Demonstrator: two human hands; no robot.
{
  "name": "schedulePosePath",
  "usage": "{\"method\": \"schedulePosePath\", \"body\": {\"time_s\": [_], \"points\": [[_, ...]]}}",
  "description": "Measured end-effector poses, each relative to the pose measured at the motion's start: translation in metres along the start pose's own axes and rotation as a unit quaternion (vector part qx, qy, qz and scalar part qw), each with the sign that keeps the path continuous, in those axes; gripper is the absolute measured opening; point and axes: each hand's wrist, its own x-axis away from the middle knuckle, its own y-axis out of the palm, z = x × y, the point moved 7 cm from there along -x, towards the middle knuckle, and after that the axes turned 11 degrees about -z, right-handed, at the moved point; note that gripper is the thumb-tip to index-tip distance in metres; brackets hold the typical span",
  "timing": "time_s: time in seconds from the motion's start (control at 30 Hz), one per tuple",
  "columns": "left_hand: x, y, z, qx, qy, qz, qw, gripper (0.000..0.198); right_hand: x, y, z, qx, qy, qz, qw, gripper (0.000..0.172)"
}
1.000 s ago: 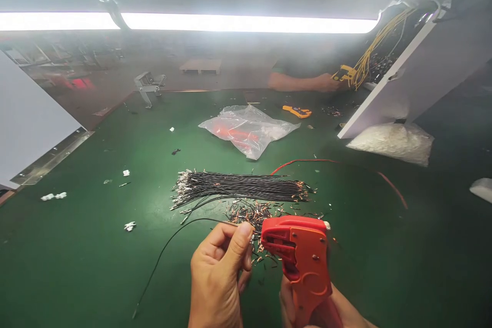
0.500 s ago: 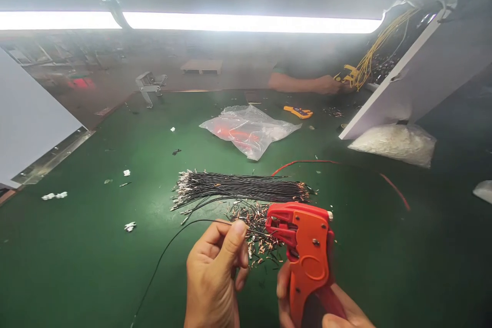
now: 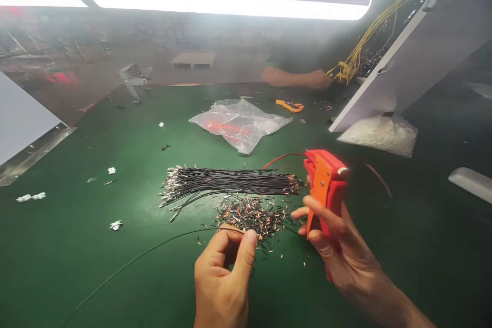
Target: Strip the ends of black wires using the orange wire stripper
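Note:
Pinched between the thumb and finger of my left hand (image 3: 226, 277) is a thin black wire (image 3: 154, 242) that trails off to the lower left. My right hand (image 3: 346, 246) holds a red and orange wire stripper (image 3: 325, 184) raised over the table, its jaws turned away from me and clear of the wire. Its fingers are partly loosened around the handles. Beyond my left hand lies a heap of black and copper-coloured offcuts (image 3: 253, 215). Behind the heap rests a bundle of black wires (image 3: 234, 182) with metal terminals at the left and copper-coloured tips at the right.
A clear plastic bag (image 3: 242, 125) with something red inside lies mid-table, near a yellow tool (image 3: 289, 106). A bag of white pieces (image 3: 384, 136) sits by the white panel (image 3: 407, 61). Across the table, another person's arm (image 3: 292, 78) reaches toward yellow wires (image 3: 359, 43).
The wire stripper has moved up and right, away from the wire, and turned; my right fingers have loosened. My left hand still pinches the wire. The camera view has shifted slightly.

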Motion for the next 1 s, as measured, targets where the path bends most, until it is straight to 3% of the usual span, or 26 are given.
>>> {"method": "schedulePosePath", "body": {"time_s": [0.07,0.27,0.4,0.5,0.63,0.8,0.87,0.93,1.0], "points": [[0.005,0.009,-0.002,-0.006,0.008,-0.014,1.0,0.033,-0.001,-0.002,-0.012,0.058,-0.035,0.012,0.998,0.037],[0.009,0.018,-0.003,0.03,0.049,-0.044,0.997,0.029,-0.007,0.011,-0.029,0.087,-0.082,-0.023,0.993,0.023],[0.006,0.017,-0.004,0.052,0.049,-0.053,0.996,0.023,-0.006,0.017,-0.03,0.083,-0.093,-0.044,0.991,0.025],[0.007,0.019,-0.002,0.033,0.117,-0.074,0.99,0.013,-0.006,0.019,-0.031,0.094,-0.099,-0.035,0.99,0.029],[0.015,0.02,0.006,-0.042,0.283,-0.111,0.952,0.016,-0.007,0.017,-0.028,0.133,-0.102,-0.007,0.986,0.027],[0.025,0.035,0.007,-0.241,0.423,-0.209,0.848,0.041,-0.006,0.011,-0.025,0.192,-0.102,0.031,0.976,0.027],[0.028,0.036,0.007,-0.272,0.447,-0.181,0.833,0.041,-0.005,0.009,-0.024,0.201,-0.103,0.038,0.973,0.027],[0.031,0.032,0.01,-0.268,0.451,-0.116,0.843,0.036,-0.004,0.009,-0.021,0.195,-0.098,0.038,0.975,0.026],[0.036,0.034,0.013,-0.277,0.456,-0.105,0.839,0.034,-0.005,0.007,-0.015,0.192,-0.088,0.042,0.976,0.026]]}}
